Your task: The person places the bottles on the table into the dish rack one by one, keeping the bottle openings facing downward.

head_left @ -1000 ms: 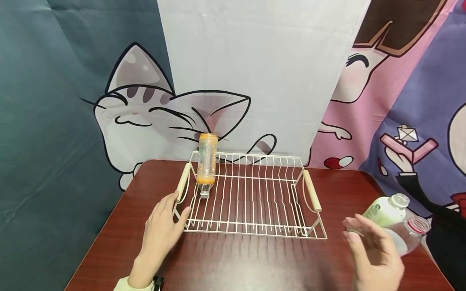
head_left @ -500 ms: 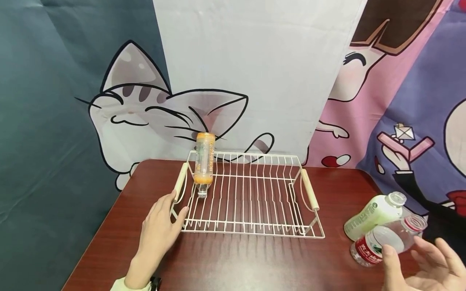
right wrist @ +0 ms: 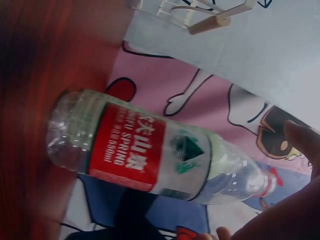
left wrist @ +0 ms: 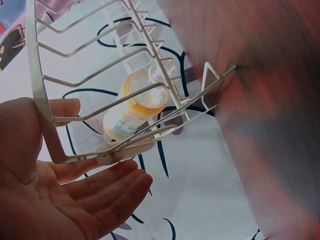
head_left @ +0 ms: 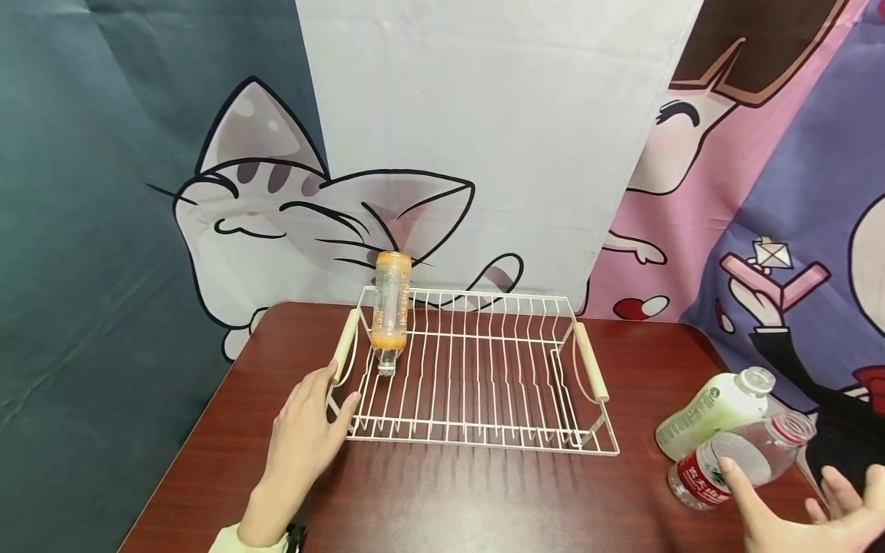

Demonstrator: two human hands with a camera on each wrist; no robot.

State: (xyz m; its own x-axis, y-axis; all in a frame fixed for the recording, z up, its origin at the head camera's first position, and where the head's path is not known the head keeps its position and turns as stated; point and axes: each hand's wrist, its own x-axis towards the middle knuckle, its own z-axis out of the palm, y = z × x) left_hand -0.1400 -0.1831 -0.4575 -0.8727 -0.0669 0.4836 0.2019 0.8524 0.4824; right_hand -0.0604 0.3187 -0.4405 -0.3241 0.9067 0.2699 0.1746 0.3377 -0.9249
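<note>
A white wire dish rack (head_left: 484, 442) with pale wooden handles stands mid-table. At its front left corner, my left hand (head_left: 304, 434) rests with fingers outside and thumb inside the frame, all fairly straight. A clear plastic bottle with orange bands (head_left: 391, 307) leans neck-down at the rack's left end. To the right, a clear water bottle (head_left: 698, 480) with a red label and no cap stands upright on the table. My right hand (head_left: 816, 514) spreads beside it, thumb overlapping it in the head view; the right wrist view shows thumb and fingertips apart near its neck.
Behind the water bottle stands a white and green bottle (head_left: 712, 411), also uncapped. The red-brown table (head_left: 484, 507) ends at a hanging cartoon cloth (head_left: 518, 138) at the back. The rack's right handle (head_left: 591, 361) faces the two bottles.
My right hand has moved right, from in front of the two bottles to the near right side of the water bottle, uncovering its red label. The left hand stays at the rack.
</note>
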